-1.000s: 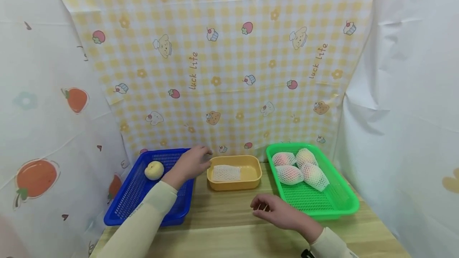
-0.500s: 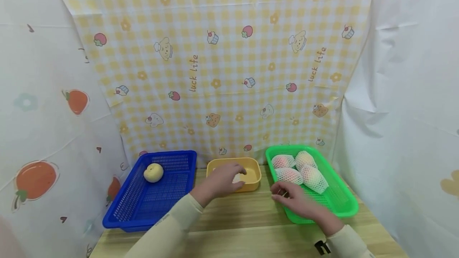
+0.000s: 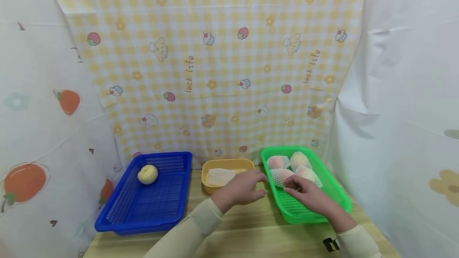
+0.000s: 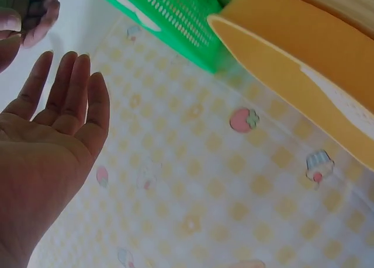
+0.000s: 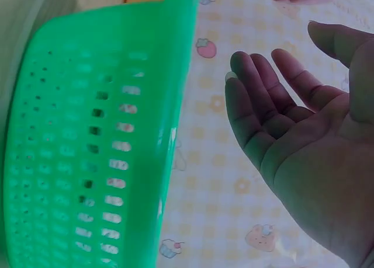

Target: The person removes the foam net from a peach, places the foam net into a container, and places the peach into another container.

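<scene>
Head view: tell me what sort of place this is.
Probably a curtained-off work booth: patterned cloth hangs behind a wood-grain table, where a blue basket and a green basket hold fruit.

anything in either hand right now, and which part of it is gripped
Nothing is held: in the wrist views, the left hand and right hand both show bare palms and loose fingers.

The right hand, fingers loosely bent, hovers near the green basket before checked cloth.
</scene>
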The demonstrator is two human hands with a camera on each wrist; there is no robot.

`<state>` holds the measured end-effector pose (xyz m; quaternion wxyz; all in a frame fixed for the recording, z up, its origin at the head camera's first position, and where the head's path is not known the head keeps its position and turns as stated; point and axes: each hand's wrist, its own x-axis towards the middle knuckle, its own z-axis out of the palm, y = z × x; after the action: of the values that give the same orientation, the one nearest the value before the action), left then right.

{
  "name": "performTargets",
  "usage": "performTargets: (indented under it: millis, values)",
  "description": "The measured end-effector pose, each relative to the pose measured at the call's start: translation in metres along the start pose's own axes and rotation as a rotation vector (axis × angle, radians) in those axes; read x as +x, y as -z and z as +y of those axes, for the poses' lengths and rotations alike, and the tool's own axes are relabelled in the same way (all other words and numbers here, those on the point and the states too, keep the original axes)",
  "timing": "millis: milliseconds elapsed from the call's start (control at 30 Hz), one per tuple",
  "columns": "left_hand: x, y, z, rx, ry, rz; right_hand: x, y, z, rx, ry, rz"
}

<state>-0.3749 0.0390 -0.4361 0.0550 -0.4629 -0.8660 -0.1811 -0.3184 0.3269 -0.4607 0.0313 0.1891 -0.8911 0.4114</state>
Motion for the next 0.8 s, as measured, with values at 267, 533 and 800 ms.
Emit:
performTargets:
  millis: [267,533,800]
  values:
    - [0.022,-0.047,0.015,0.177,0.002,-0.045,-0.003,0.002,0.01,-0.1,-0.073,0.102]
    - [0.034,-0.092,0.029,0.266,0.036,-0.102,-0.005,0.008,0.019,-0.152,-0.194,0.113]
    - [0.034,-0.11,0.027,0.245,0.039,-0.093,-0.003,0.02,0.031,-0.151,-0.195,0.109]
